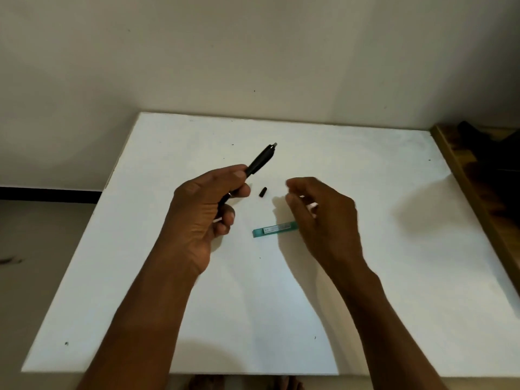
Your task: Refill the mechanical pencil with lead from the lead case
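Observation:
My left hand (209,209) grips a black mechanical pencil (260,160) around its lower barrel, and the pencil's upper end slants up and to the right above the white board (380,249). A small black cap (263,191) lies loose on the board between my hands. The green lead case (274,229) lies flat just below it, its right end hidden under my right hand (323,218). That hand hovers blurred above the case with fingers curled and apart; I see nothing held in it.
The white board lies on a grey floor against a pale wall. A wooden edge (472,198) runs along the board's right side, with something dark (495,153) behind it. My toes show at the bottom edge.

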